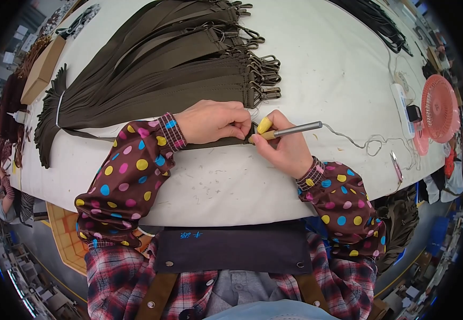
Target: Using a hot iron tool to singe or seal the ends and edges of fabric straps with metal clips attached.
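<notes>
My left hand (210, 124) pinches the end of a dark olive webbing strap (215, 143) that lies flat on the table. My right hand (287, 152) grips a pen-shaped tool (301, 128) with a silver barrel, a cord running off behind it. Yellow covers sit on two of that hand's fingertips. The tool's tip meets the strap end beside my left fingers; the exact contact is hidden. Just beyond lies a bundle of similar straps (151, 80), fanned out, with metal snap hooks (266, 69) at their right ends and a pale tie (59, 109) at the left.
On the right of the white table (338, 80) are a pink fan (440, 109), a white power strip (402, 109) and small thread snips (396, 166). Black straps (372, 24) lie far right, a cardboard box (44, 69) far left. An orange crate (63, 234) and another person are at left.
</notes>
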Demonstrator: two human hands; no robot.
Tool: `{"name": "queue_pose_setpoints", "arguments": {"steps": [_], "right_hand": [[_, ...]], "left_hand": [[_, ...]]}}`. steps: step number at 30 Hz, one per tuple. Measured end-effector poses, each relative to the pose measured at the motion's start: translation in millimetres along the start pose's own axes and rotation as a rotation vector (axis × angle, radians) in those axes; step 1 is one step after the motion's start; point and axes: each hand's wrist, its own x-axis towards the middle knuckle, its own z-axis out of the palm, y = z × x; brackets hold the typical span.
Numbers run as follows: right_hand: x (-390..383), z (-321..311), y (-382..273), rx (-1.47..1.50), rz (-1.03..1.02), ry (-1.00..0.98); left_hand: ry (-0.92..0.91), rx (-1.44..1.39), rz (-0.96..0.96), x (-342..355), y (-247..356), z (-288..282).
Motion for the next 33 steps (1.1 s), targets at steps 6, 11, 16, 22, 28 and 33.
{"name": "queue_pose_setpoints", "arguments": {"steps": [6,11,16,22,28,33], "right_hand": [[0,0,-2,0.013,-0.005,0.020],[0,-1,-2,0.076,-0.010,0.042],[0,-1,-3,0.031,-0.002,0.013],[1,-1,-1,0.020,-0.009,0.014],[0,-1,-4,-0.009,-0.014,0.025],[7,-3,-7,0.054,-0.027,0.101]], "left_hand": [[0.011,-0.012,-0.008,-1,-1,2],[0.037,-0.028,-0.038,-2,-2,4],[0.043,-0.026,-0.038,-2,-1,4],[0.044,-0.034,-0.041,-2,-1,4],[0.036,-0.025,-0.046,-2,0,4],[0.182,-0.262,-0.207,-7,-4,10]]}}
